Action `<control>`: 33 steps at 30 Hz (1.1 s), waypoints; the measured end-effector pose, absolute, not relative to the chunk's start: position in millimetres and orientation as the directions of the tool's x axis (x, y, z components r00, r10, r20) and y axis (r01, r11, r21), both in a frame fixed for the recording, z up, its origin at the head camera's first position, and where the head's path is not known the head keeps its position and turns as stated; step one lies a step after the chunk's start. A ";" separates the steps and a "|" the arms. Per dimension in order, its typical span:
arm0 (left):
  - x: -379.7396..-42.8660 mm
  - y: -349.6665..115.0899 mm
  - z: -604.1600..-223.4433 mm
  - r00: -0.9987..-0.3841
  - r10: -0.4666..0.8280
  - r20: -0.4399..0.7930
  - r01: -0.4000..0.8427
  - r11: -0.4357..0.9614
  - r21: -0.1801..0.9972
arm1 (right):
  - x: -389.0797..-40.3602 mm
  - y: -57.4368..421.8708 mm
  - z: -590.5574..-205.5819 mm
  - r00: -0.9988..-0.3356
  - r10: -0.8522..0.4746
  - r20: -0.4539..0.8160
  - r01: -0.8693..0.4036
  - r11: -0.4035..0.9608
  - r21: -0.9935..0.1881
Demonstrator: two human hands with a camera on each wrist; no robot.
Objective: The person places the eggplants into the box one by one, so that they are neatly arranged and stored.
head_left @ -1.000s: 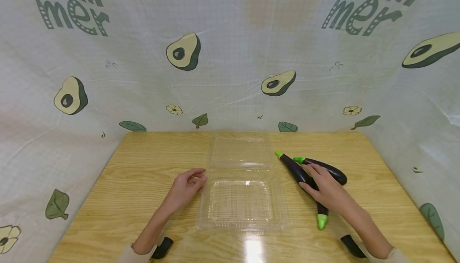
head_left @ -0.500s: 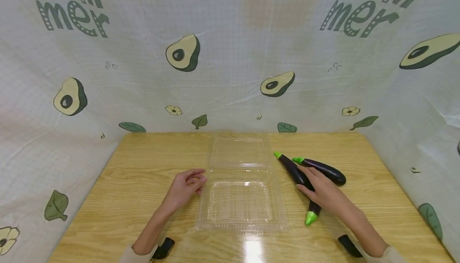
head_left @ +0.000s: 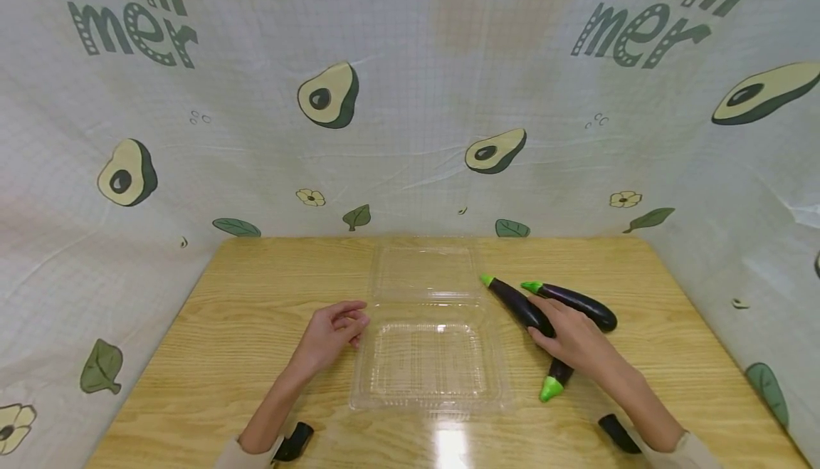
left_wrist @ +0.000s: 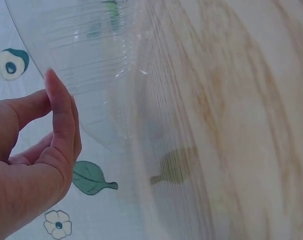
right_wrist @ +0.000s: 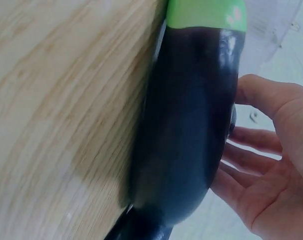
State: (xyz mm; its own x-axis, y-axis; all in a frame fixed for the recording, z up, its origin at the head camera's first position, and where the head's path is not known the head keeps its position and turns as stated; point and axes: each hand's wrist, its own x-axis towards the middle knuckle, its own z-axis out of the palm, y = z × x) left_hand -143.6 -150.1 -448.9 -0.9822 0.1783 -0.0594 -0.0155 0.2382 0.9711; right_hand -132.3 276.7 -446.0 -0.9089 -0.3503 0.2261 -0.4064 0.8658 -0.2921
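Note:
My left hand (head_left: 328,334) rests with loosely bent fingers at the left rim of a clear plastic clamshell container (head_left: 423,403). In the left wrist view its fingertips (left_wrist: 51,80) overlap the plastic edge; whether they touch it I cannot tell. My right hand (head_left: 576,337) grips a dark eggplant (head_left: 512,298), thumb on one side and fingers on the other. Nearer, beneath this hand, another eggplant (head_left: 559,371) points its green cap toward me. It fills the right wrist view and hides some fingertips. A further eggplant (head_left: 583,305) lies just beyond the right hand.
The container's lid (head_left: 423,266) lies folded back on the wooden table (head_left: 256,291). A patterned cloth (head_left: 410,99) hangs behind the table and along both sides. Black straps (head_left: 618,433) sit at the wrists.
Under my right hand the left eggplant has shifted slightly left and toward me. The nearer one's green cap has swung left. My left hand and the container have stayed in place.

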 end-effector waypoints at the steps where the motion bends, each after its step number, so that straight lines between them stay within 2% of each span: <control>1: -143.6 -150.1 -448.7 -0.982 0.178 -0.059 -0.015 0.239 0.971 | -132.2 276.9 -445.1 -0.911 -0.347 0.224 -0.402 0.867 -0.294; 8: -142.9 -150.3 -448.2 -0.982 0.176 -0.063 -0.020 0.237 0.971 | -130.0 282.0 -437.6 -0.926 -0.309 0.217 -0.366 0.874 -0.318; 16: -142.8 -151.2 -448.0 -0.980 0.189 -0.066 -0.023 0.220 0.975 | -127.1 290.4 -432.2 -0.924 -0.269 0.273 -0.357 0.864 -0.355; 26: -142.5 -152.2 -448.4 -0.981 0.183 -0.070 -0.027 0.229 0.973 | -125.5 294.8 -420.2 -0.955 -0.218 0.199 -0.293 0.784 -0.547; 33: -143.1 -152.0 -448.4 -0.981 0.185 -0.066 -0.024 0.221 0.975 | -123.5 296.0 -407.8 -0.960 -0.223 0.170 -0.280 0.736 -0.616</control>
State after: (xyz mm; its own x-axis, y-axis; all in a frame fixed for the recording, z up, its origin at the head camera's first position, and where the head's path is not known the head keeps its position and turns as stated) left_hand -143.1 -152.0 -448.4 -0.9805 0.1851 -0.0658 -0.0238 0.2209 0.9750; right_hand -123.5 296.0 -407.8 -0.9600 -0.2226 0.1701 -0.2799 0.7365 -0.6158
